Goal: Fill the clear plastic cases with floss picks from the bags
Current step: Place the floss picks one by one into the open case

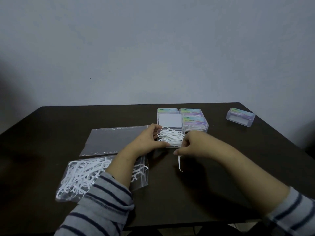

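Note:
An open clear case (pixel 170 146) full of white floss picks (pixel 171 136) sits mid-table, its lid (pixel 170 120) raised behind it. My left hand (pixel 150 139) grips the case's left side, thumb along its front edge. My right hand (pixel 192 145) is at the case's right edge with curled fingers; what they pinch is unclear. A single floss pick (pixel 179 163) lies on the table just below that hand. A clear bag of floss picks (pixel 81 176) lies at the near left, partly under my left forearm.
An empty flat clear bag (pixel 112 139) lies left of the case. Three closed labelled cases (pixel 194 120) stand behind the open one. Another closed case (pixel 240 116) sits apart at the far right. The dark table (pixel 221 184) ends at a wall.

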